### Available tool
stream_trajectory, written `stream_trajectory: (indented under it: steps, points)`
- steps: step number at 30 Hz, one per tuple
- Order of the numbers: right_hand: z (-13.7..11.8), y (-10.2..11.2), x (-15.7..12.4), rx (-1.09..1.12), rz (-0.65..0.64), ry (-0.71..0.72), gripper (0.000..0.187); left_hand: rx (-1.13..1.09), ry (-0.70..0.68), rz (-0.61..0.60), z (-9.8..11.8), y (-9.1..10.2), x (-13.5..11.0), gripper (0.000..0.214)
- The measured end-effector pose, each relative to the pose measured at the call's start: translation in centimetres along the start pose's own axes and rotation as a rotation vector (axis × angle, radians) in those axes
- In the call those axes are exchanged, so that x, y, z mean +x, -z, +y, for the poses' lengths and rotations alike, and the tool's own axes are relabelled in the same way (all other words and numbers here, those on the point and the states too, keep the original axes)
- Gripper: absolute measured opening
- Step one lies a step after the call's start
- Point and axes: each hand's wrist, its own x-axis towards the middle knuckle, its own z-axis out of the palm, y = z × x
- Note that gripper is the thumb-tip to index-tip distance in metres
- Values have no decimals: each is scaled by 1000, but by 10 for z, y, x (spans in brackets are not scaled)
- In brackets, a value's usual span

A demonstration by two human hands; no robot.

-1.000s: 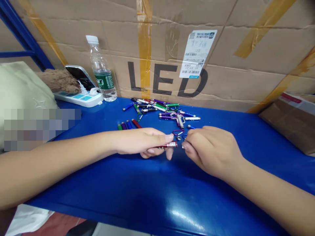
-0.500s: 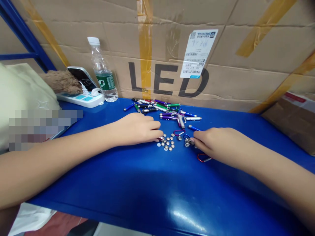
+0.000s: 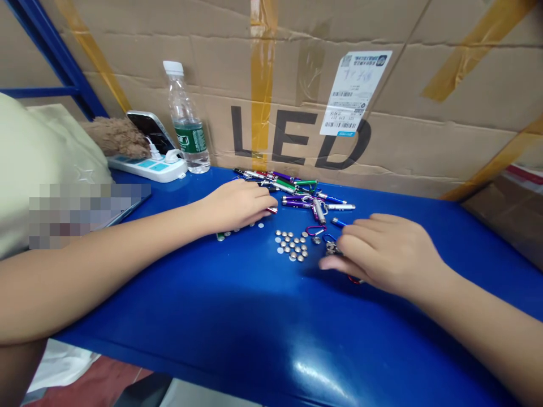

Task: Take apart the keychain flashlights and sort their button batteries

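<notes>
My left hand (image 3: pixel 241 206) is closed around a small red metal piece, probably a penlight tube (image 3: pixel 272 210), whose end pokes out past the fingertips; the rest is hidden. Below that hand, several small silvery discs and a green piece (image 3: pixel 220 237) lie partly covered. Between my hands is a cluster of button cells (image 3: pixel 292 244), with a few pale round tabs among them. My right hand (image 3: pixel 382 249) hovers with its thumb apart from the curled fingers, and nothing shows in it. Close to its fingers are metal end caps (image 3: pixel 331 249), a blue tube (image 3: pixel 339 222) and a partly hidden red carabiner (image 3: pixel 354 279).
A pile of coloured penlights (image 3: pixel 292 189) lies at the back of the blue table (image 3: pixel 212 316), before a large cardboard box (image 3: pixel 297 73). At the back left stand a water bottle (image 3: pixel 189 135), a power strip (image 3: pixel 153 167) and a phone (image 3: pixel 155 133). Another carton (image 3: pixel 509 209) is at right.
My left hand has moved back from the button cells with the red piece, uncovering more of them. My right thumb has come away from the fingers and metal caps. The view has shifted slightly.
</notes>
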Motion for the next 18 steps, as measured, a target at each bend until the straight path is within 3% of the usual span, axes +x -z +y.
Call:
stream_trajectory:
  steps: [6,12,18]
  points:
    - [-7,17,-7,-8,-1,199,50,-348,202,-146,-8,-4,-2,28]
    - [-6,18,-9,-226,321,525,41,-394,258,-176,-10,-8,-1,28]
    - [0,9,-11,-76,317,462,46,-378,257,-194,-12,-9,-2,29]
